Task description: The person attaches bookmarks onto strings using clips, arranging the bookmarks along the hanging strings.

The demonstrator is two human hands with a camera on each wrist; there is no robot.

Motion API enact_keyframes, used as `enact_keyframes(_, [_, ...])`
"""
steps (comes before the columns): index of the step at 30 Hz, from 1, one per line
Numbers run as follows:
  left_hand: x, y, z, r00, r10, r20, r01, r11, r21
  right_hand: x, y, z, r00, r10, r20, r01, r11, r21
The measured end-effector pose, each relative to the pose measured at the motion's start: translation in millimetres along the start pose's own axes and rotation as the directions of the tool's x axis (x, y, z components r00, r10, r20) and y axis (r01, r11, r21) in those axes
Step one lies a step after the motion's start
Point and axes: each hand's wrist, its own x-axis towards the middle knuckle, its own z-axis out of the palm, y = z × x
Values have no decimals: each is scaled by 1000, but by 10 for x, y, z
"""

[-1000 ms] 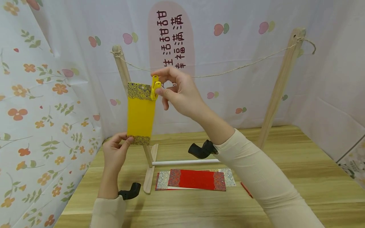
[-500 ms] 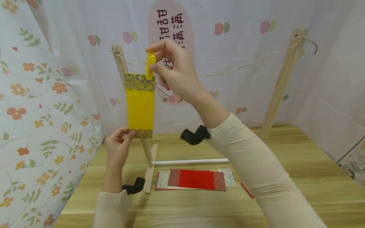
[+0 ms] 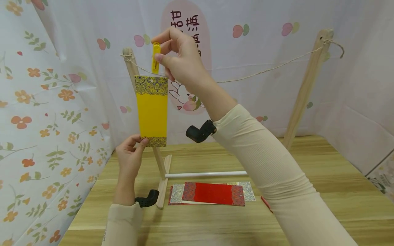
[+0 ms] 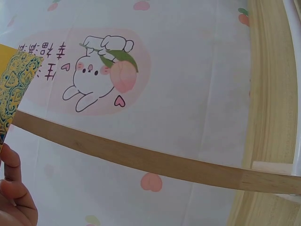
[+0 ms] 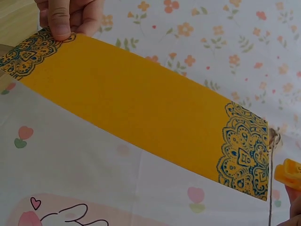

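Observation:
My left hand (image 3: 130,153) pinches the lower left corner of a yellow card (image 3: 152,114) with blue patterned bands at both ends. The card hangs upright before the left post, its top edge close to a thin twine line (image 3: 264,71). Between thumb and fingers, my right hand (image 3: 186,65) holds a yellow clothespin (image 3: 156,57) just above that edge. In the right wrist view the clothespin (image 5: 288,173) is apart from the card (image 5: 141,106), with the twine (image 5: 271,183) between them. The left wrist view catches only a patterned corner of the card (image 4: 16,80).
Wooden posts stand at left (image 3: 131,65) and right (image 3: 307,85), with a white rod (image 3: 206,174) low between them. Red and pale patterned cards (image 3: 212,193) lie stacked on the wooden table (image 3: 197,225). A small red object (image 3: 266,204) lies to their right, partly behind my sleeve.
The clothespin was on the card's top edge; my right hand has raised it up and left, off the card. The left hand has lifted the card slightly and straightened it.

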Motion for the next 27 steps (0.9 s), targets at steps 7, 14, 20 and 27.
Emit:
enact_keyframes(7, [12,3,5,1000,-1,-6,1,1000,12,38,-50,52,998,70,3,-70,998,-9])
enact_keyframes(14, [24,-23,10,1000,6,1,-6,1000,24,73,-9,78,995,98,33,-99,995,14])
enact_keyframes(20, [27,-28,18,1000,5,1,-5,999,42,67,17,88,991,124,48,-123,992,-27])
enact_keyframes(27, [40,-5,34,1000,22,8,-22,999,23,49,-2,96,987,146,64,-141,987,-80])
